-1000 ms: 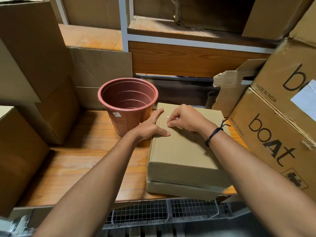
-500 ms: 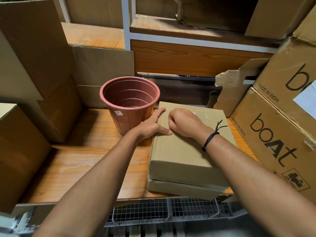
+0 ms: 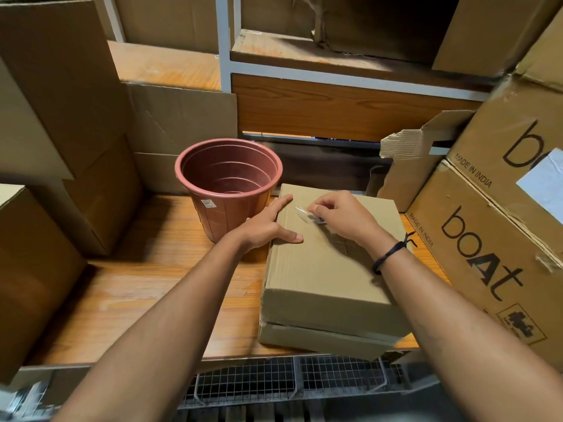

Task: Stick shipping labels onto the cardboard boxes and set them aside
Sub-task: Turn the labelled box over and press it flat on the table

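a: what's the biggest thing with writing on it?

b: the two brown cartons stacked on the right. the lower carton [image 3: 493,257] reads "boat" in big black letters, with "made in india" small near its top left corner and a printed mark at the bottom that's too blurred to read. the upper carton [image 3: 511,138] shows "made in india" again and only the start of the same logo. a white paper patch [image 3: 545,184] on it looks blank.

a: and on the left?

b: plain cartons [image 3: 61,86] with no print visible, standing on the wooden shelf [image 3: 146,287].

a: where's the box being labelled?

b: the cardboard box [image 3: 323,269] lies at the shelf's front edge, on top of a flatter box [image 3: 320,339]. it sits between the boat cartons and a terracotta plastic pot [image 3: 231,217], just beside the pot. its top is unprinted.

a: the hands?

b: the left hand [image 3: 265,226] lies flat on the box's left edge, fingers straight and thumb spread over the top. the right hand [image 3: 344,217] has its fingers curled, pinching a small label [image 3: 301,212] against the top of the box near the far end. the label is pale and glossy, with a dark printed bit by the fingertips; i can't read it.

a: anything smaller?

b: a little white sticker [image 3: 208,203] on the pot wall, print illegible, and a black band [image 3: 390,254] on the right wrist.
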The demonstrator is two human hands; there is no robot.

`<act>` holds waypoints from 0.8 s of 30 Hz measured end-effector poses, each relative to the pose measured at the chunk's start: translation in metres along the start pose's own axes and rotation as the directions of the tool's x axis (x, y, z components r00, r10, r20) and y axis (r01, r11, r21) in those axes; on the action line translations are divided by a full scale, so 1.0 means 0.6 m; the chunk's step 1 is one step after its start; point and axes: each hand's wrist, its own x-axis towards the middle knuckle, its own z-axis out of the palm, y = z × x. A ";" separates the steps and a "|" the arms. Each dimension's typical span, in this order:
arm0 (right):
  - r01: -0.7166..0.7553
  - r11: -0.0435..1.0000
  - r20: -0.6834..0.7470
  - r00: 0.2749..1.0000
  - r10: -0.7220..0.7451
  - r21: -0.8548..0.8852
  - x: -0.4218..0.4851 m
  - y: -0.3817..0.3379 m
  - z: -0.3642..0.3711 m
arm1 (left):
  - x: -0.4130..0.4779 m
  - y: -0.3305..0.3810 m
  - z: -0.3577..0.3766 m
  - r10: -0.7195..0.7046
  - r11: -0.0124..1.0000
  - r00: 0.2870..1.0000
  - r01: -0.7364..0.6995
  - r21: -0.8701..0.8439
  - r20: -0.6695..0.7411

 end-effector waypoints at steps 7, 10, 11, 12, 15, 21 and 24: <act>0.076 0.957 -0.052 0.994 -0.094 -0.279 -0.004 -0.016 0.027 | 0.000 0.004 0.004 0.015 0.999 0.999 -0.014 0.036 -0.036; 0.039 0.977 -0.063 0.997 -0.053 -0.210 0.005 -0.013 0.026 | -0.003 0.006 0.003 0.008 0.999 0.999 -0.005 0.051 -0.045; 0.014 0.989 -0.051 0.998 -0.022 -0.144 0.007 -0.011 0.022 | -0.002 0.007 0.004 0.004 0.997 0.999 0.000 0.073 -0.054; -0.015 0.997 -0.035 0.999 0.012 -0.076 0.008 -0.010 0.018 | -0.001 0.009 0.005 0.003 0.992 0.997 0.007 0.129 -0.072; -0.086 0.994 0.009 0.996 0.086 0.073 0.011 -0.008 0.006 | 0.008 0.024 0.013 0.058 0.867 0.982 0.041 0.496 -0.182; -0.153 0.954 -0.036 0.985 0.168 0.259 0.017 0.005 -0.006 | 0.007 0.042 0.014 0.105 0.741 0.978 0.043 0.671 -0.179; -0.162 0.930 -0.051 0.981 0.189 0.329 0.012 0.017 -0.014 | 0.005 0.047 0.013 0.093 0.702 0.981 0.057 0.710 -0.170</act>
